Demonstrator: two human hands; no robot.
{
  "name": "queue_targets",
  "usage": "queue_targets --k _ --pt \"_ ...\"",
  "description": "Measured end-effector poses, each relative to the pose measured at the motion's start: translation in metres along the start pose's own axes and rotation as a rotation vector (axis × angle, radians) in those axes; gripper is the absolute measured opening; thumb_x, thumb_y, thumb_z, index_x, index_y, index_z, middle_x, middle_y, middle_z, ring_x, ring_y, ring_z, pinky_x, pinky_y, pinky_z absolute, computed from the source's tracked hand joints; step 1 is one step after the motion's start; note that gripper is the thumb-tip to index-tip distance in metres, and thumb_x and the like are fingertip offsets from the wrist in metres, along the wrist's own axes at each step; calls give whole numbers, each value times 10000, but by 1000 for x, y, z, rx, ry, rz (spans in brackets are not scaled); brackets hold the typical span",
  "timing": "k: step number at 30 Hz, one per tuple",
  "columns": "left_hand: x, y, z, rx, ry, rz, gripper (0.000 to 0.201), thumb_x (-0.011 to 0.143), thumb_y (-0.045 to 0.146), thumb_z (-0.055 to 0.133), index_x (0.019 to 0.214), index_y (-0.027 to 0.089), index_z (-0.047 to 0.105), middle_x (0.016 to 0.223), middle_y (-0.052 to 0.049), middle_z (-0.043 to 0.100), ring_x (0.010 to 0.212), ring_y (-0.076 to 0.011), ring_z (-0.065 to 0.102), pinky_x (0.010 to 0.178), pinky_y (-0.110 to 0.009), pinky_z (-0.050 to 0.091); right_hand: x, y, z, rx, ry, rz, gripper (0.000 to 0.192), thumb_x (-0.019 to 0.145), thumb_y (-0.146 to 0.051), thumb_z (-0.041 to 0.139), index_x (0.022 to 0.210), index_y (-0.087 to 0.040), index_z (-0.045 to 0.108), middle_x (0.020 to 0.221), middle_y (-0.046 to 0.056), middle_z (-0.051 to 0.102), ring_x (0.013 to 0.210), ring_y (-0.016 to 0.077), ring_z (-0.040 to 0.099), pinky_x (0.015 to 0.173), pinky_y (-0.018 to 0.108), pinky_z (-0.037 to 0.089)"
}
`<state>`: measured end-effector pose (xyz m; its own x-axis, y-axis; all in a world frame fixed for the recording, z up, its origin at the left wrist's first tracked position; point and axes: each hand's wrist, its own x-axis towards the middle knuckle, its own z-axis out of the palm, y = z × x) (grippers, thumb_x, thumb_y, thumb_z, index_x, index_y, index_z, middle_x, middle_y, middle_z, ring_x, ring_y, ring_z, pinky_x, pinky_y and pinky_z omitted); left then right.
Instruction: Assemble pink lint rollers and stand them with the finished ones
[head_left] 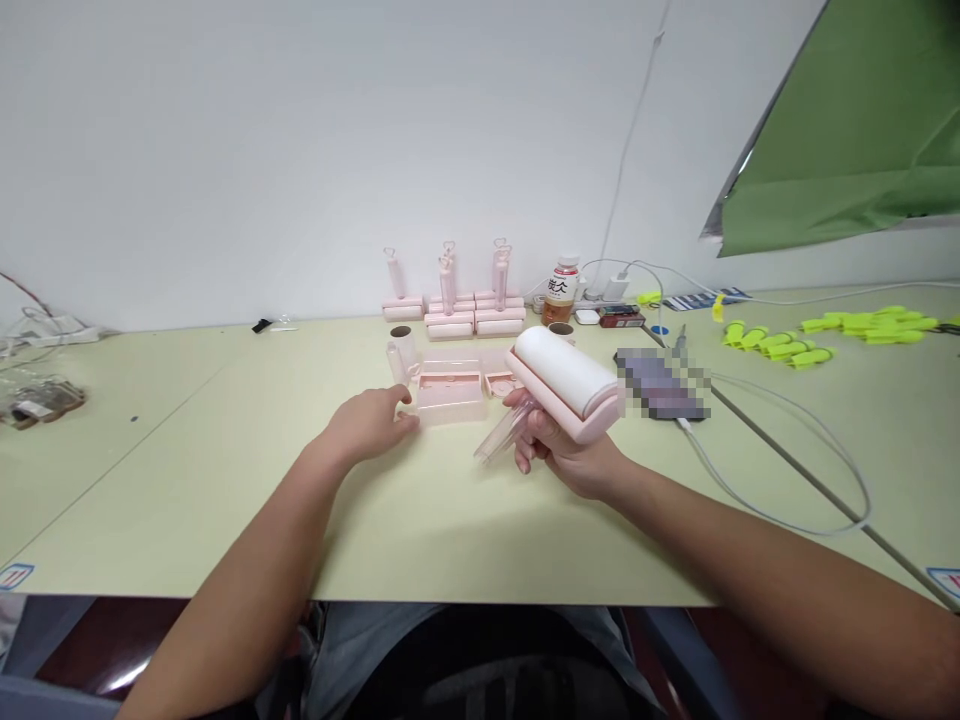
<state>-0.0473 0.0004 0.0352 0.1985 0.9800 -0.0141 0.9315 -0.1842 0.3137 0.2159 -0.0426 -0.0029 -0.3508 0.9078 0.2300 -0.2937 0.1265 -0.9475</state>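
My right hand (559, 445) grips a pink lint roller (566, 385) with a white paper roll, held above the table; its clear pink handle (501, 440) sticks out to the lower left. My left hand (371, 420) rests on the table with fingers loosely curled, its fingertips against the left end of a pink plastic case (450, 395). A small clear pink tube (396, 362) stands just behind the left hand.
Several assembled pink rollers (454, 300) stand in rows by the wall. A drink bottle (561, 290), chargers and cables (787, 470), a blurred phone (664, 385) and yellow-green clips (780, 345) lie to the right. Bagged items (34, 400) sit far left.
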Motion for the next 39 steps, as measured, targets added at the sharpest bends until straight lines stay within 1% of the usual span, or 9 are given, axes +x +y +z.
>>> queue_targets --k 4,6,8,14,19,26,32,36,39 --pt "1 -9 0 42 -100 16 148 787 349 560 766 210 602 777 -58 649 644 -208 559 540 -280 310 2 -3 -1 40 42 -20 420 808 -533 700 1048 -206 592 720 -13 571 573 118 547 451 245 499" --pt "-1 -10 -3 -18 -105 29 209 811 333 535 652 198 523 693 -45 604 560 -169 501 509 -273 285 2 -6 1 51 22 -36 373 837 -520 669 1032 -216 574 875 19 621 574 112 575 398 229 482" --pt "-4 -7 -7 -238 -163 86 222 846 363 534 704 193 513 691 -25 590 527 -134 478 493 -255 303 2 -9 3 82 -1 -32 340 822 -477 700 998 -230 545 981 23 634 565 105 600 385 229 494" --pt "-11 27 8 -1041 -413 284 328 877 476 599 987 192 479 785 -10 647 493 -83 555 466 -204 379 3 -13 7 142 89 -34 370 695 -418 820 866 -210 565 885 -19 637 570 91 634 479 241 581" --pt "-13 46 32 -1264 -453 299 362 864 471 643 1012 175 497 860 -43 676 549 -100 638 473 -192 438 5 -14 6 138 153 -80 332 703 -418 809 865 -208 609 932 -1 655 602 106 666 535 271 616" --pt "-12 55 46 -1451 -399 214 423 822 473 695 1038 178 483 966 -89 707 642 -134 694 511 -200 494 4 -7 3 55 208 -166 292 733 -386 796 901 -218 625 981 12 677 644 122 680 601 324 637" --pt "-14 57 49 -1368 -400 281 447 835 540 650 1032 172 491 956 -89 708 645 -141 693 537 -228 499 3 -6 2 52 190 -175 257 740 -359 794 896 -209 656 904 16 697 637 132 686 578 302 628" --pt "-17 54 46 -1135 -366 383 438 894 591 524 895 153 524 706 -15 641 491 -84 567 473 -204 411 2 -10 1 42 151 -133 265 737 -382 786 876 -196 658 806 17 700 578 139 668 474 267 591" --pt "-22 54 43 -1028 -373 423 435 930 581 456 796 168 486 552 40 532 441 -66 449 458 -195 348 1 -12 1 73 86 -88 261 741 -377 774 870 -197 636 869 23 712 514 125 652 407 253 558"
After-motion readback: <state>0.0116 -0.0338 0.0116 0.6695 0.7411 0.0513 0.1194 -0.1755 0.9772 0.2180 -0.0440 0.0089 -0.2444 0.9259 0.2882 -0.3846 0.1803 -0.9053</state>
